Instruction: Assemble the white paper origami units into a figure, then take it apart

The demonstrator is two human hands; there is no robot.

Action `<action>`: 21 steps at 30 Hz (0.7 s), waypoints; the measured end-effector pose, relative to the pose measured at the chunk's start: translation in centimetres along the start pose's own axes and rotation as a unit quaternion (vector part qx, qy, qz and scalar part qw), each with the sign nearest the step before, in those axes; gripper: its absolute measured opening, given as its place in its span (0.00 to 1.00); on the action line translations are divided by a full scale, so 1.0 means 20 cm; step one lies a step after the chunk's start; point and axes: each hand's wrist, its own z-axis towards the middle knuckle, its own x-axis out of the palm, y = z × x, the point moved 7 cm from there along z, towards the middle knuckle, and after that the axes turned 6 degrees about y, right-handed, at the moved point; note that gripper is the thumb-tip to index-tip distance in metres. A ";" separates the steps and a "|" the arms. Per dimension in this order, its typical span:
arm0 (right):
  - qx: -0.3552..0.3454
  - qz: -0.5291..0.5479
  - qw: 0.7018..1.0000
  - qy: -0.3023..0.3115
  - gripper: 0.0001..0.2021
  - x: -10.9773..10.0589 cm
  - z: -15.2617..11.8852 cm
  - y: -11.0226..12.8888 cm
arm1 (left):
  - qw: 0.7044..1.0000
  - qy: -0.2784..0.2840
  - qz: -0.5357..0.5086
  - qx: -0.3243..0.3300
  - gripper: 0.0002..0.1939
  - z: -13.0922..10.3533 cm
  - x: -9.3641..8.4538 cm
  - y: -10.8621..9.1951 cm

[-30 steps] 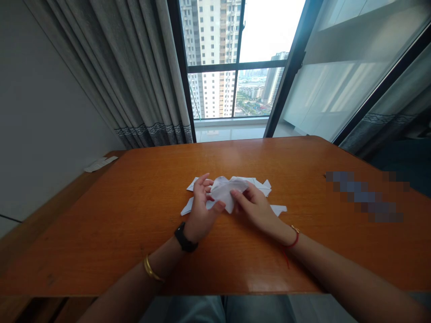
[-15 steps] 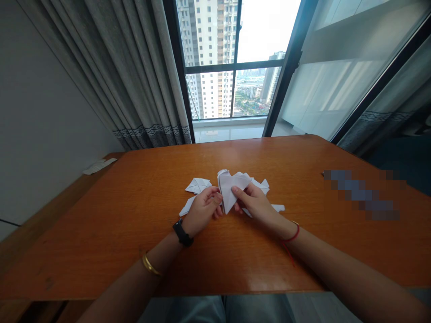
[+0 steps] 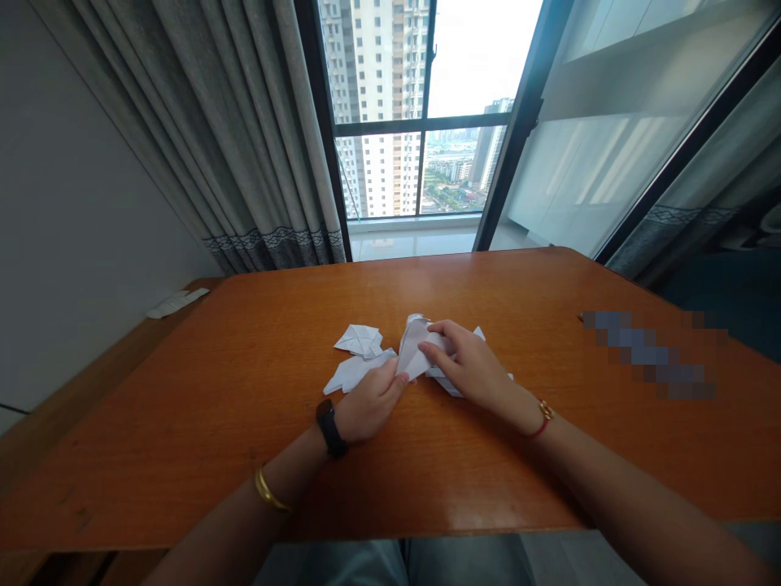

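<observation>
A piece of folded white paper (image 3: pixel 416 340) is held between my two hands, just above the table. My left hand (image 3: pixel 373 397) pinches its lower tip between thumb and fingers. Across its right side lies my right hand (image 3: pixel 469 360), thumb on the near face and fingers curled over the upper edge. Left of it, another folded paper (image 3: pixel 359 340) with crease lines rests on the table, and a longer folded paper (image 3: pixel 354 373) lies just below that one. More folded paper (image 3: pixel 448 386) shows under my right hand, partly hidden by it.
The brown wooden table (image 3: pixel 244 456) spreads out around my hands. A blurred-out object (image 3: pixel 647 346) lies on its right side. White strips (image 3: pixel 176 303) rest on a ledge by the left wall. Beyond the far edge are a window and grey curtains (image 3: pixel 262 146).
My left hand has moved to grip the paper's bottom tip. My right hand has turned over the paper's right side, its fingers now on the upper edge. The held paper has tilted.
</observation>
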 end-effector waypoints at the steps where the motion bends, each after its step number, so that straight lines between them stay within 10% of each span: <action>1: -0.011 -0.042 0.999 0.001 0.13 0.00 0.00 0.02 | 1.000 0.003 0.002 -0.001 0.14 0.00 0.00 0.00; 5: -0.006 -0.065 0.998 -0.005 0.13 -0.01 -0.01 0.03 | 1.000 -0.019 0.011 -0.006 0.14 0.00 -0.02 0.01; 13: 0.098 0.284 0.946 0.119 0.16 0.09 0.02 -0.10 | 0.999 -0.039 0.027 0.013 0.14 0.01 -0.04 -0.02; 21: 0.134 0.309 0.940 0.053 0.16 0.00 0.11 -0.20 | 0.993 -0.109 -0.050 -0.007 0.12 -0.01 -0.08 0.02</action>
